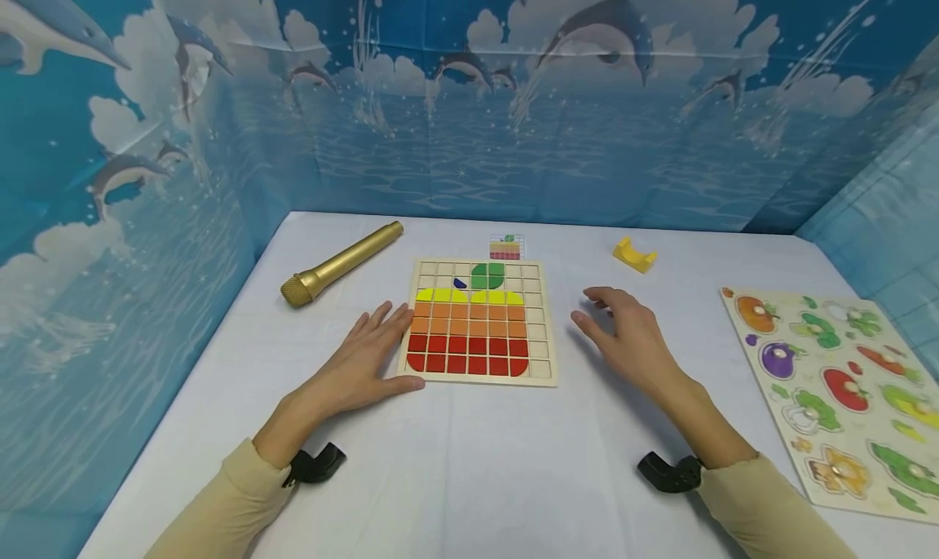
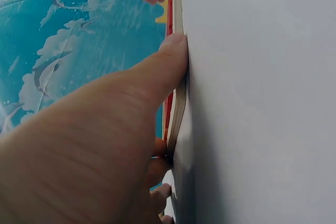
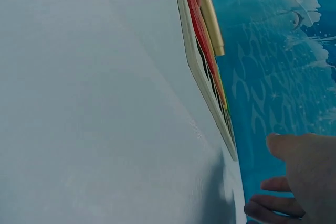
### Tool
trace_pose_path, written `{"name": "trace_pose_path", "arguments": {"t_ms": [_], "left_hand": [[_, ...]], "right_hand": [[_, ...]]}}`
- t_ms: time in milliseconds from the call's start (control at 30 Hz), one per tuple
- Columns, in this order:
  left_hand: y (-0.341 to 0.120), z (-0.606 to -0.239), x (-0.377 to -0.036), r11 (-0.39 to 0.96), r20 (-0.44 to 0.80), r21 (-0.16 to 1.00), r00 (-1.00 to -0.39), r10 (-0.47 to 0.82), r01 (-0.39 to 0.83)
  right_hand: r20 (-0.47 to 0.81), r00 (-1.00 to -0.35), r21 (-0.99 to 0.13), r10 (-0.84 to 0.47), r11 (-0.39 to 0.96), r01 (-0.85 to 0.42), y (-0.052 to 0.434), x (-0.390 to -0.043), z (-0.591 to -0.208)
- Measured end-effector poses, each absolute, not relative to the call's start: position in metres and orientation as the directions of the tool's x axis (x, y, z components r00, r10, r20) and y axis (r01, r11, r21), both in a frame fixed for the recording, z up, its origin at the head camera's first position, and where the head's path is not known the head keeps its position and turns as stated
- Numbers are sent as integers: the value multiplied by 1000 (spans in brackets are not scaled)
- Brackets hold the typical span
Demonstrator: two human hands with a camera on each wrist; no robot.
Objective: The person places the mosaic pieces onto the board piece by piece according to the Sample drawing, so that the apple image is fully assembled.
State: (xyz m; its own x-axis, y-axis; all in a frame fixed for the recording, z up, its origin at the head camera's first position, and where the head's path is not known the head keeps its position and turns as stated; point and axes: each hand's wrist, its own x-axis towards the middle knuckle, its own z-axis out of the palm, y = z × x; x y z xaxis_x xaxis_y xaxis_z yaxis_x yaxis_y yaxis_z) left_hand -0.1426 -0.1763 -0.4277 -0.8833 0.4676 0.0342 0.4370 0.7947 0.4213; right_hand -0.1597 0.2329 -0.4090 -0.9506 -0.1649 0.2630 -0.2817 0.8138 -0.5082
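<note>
Left grip (image 1: 364,362): my fingers lie flat on the tabletop (image 1: 469,477), thumb and fingertips against the near-left edge of the mosaic board (image 1: 539,331), likely to steady it; nothing grasped.
Right grip (image 1: 623,331): released, fingers relaxed, apart from the board's right edge.
Board: lies flat between both grips.
Beyond left grip: gold microphone (image 1: 341,263).
Outside right grip: fruit puzzle (image 1: 844,396).

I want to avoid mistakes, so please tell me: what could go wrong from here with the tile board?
The left hand presses the edge of the tile board; a push may slide it and shake loose tiles, such as the small blue tile. The right hand hovers beside the board without touching, so nothing steadies that side.
</note>
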Motion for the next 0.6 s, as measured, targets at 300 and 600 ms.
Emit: {"name": "trace_pose_path", "arguments": {"t_ms": [300,600], "left_hand": [[-175,-427,-143,795,37,415,-882,470,442],[-186,-432,-134,798,36,413,-883,467,439]], "right_hand": [[267,-953,-460,-146,849,-259,242,-138,-407],[226,-956,-330,-186,909,-255,250,-130,-407]]}}
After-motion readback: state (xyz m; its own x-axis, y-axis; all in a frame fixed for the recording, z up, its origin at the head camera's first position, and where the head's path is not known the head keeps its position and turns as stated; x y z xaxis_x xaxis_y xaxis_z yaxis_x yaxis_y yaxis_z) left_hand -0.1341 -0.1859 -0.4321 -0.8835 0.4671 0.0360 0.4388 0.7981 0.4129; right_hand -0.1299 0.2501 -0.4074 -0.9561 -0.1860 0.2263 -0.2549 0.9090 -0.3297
